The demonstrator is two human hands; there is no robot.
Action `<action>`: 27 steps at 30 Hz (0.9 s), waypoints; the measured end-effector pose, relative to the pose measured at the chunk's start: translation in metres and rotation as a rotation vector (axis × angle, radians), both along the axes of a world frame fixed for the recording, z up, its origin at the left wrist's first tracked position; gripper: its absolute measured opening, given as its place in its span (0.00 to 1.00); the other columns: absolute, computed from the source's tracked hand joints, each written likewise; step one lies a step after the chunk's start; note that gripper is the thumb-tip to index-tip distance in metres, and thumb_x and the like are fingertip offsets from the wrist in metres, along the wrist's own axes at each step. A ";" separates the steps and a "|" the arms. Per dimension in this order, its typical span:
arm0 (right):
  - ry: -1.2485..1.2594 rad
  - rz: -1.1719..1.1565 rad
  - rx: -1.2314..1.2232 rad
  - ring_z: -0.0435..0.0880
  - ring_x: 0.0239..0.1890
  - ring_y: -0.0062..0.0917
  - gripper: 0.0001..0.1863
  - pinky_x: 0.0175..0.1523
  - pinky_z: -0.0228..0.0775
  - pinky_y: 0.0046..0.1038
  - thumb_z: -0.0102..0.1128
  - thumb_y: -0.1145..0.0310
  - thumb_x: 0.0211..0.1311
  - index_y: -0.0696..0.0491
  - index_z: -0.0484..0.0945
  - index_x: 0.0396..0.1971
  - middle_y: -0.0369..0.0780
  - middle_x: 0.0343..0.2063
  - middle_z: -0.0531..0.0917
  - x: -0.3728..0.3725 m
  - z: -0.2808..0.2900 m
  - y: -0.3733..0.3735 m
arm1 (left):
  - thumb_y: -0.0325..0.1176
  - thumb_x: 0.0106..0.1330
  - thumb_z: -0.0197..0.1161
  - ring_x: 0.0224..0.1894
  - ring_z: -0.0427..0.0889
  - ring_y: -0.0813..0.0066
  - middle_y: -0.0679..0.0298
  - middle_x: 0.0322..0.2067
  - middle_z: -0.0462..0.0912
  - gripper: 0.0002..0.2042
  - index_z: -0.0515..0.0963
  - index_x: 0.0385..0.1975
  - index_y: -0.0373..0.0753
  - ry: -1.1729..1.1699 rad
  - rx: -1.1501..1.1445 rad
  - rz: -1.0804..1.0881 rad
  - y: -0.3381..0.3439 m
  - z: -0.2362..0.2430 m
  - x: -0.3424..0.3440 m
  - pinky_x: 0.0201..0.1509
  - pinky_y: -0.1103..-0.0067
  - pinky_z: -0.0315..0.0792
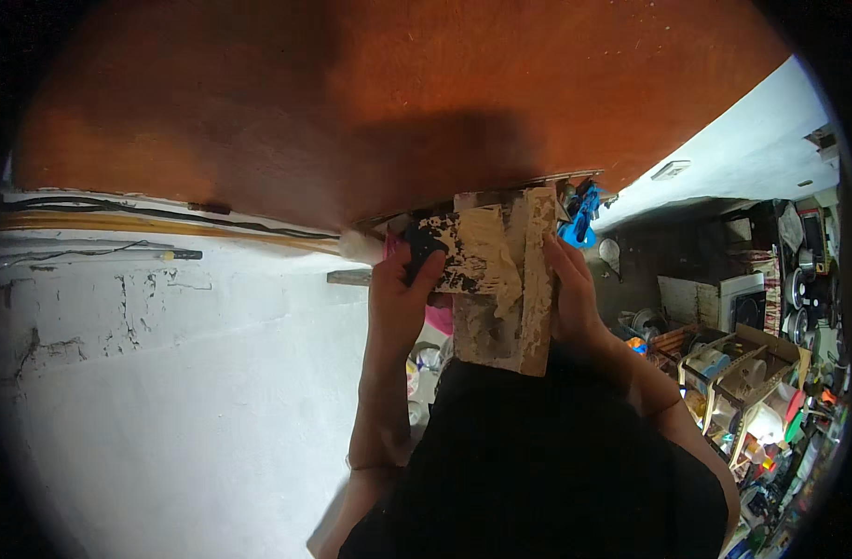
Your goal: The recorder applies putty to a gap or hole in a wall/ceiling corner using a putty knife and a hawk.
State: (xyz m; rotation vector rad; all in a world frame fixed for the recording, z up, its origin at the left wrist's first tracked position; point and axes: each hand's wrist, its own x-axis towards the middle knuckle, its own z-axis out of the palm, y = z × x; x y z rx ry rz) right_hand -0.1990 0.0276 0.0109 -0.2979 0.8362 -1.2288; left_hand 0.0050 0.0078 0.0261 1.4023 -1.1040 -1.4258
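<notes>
My left hand (402, 289) is closed on a black putty scraper (454, 247) coated in cream paste, which lies across a larger rectangular trowel (486, 331). My right hand (570, 289) grips the trowel's right side, along a pale strip (534, 326) smeared with the same paste. Behind my left hand a pink item (436, 319) is partly hidden, as is a fuzzy white roller-like object (359, 245).
An orange-brown wooden surface (426, 74) spans the top, with black cables (100, 207) along its edge beside a white wall (165, 391). Blue items (584, 214) hang beyond my right hand. At right stand a cluttered shelving rack (733, 373) and pots (798, 289).
</notes>
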 end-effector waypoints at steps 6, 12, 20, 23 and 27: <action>0.035 0.072 -0.024 0.77 0.40 0.22 0.20 0.44 0.70 0.25 0.48 0.56 0.69 0.57 0.70 0.50 0.38 0.39 0.78 -0.005 -0.008 -0.013 | 0.31 0.65 0.61 0.36 0.78 0.82 0.64 0.36 0.83 0.11 0.77 0.43 0.32 0.286 0.014 0.060 -0.024 -0.002 0.009 0.43 0.84 0.71; 0.138 0.109 -0.043 0.78 0.38 0.27 0.23 0.43 0.73 0.31 0.48 0.53 0.66 0.57 0.70 0.49 0.41 0.37 0.78 -0.012 -0.017 -0.019 | 0.32 0.66 0.57 0.27 0.75 0.79 0.66 0.30 0.80 0.09 0.76 0.41 0.35 0.224 0.083 0.107 -0.029 0.015 0.016 0.28 0.80 0.67; -0.141 0.043 0.038 0.80 0.40 0.33 0.25 0.50 0.73 0.38 0.48 0.54 0.61 0.57 0.72 0.50 0.43 0.40 0.80 -0.009 -0.042 -0.033 | 0.27 0.65 0.55 0.45 0.76 0.59 0.52 0.43 0.78 0.09 0.76 0.44 0.35 0.384 -0.099 0.264 -0.023 0.021 0.047 0.53 0.72 0.69; -0.195 0.088 0.035 0.80 0.40 0.34 0.25 0.50 0.73 0.39 0.48 0.56 0.61 0.58 0.71 0.52 0.44 0.40 0.80 -0.020 -0.078 -0.046 | 0.29 0.67 0.55 0.38 0.77 0.73 0.66 0.35 0.80 0.08 0.77 0.36 0.31 -0.308 -0.342 0.499 -0.032 0.055 0.073 0.43 0.76 0.70; -0.078 0.069 -0.154 0.81 0.39 0.35 0.24 0.50 0.73 0.39 0.49 0.57 0.61 0.57 0.70 0.53 0.44 0.40 0.81 -0.040 -0.129 -0.071 | 0.31 0.66 0.60 0.32 0.74 0.82 0.67 0.33 0.80 0.09 0.75 0.40 0.34 0.253 -1.097 0.857 -0.034 0.167 0.100 0.39 0.82 0.67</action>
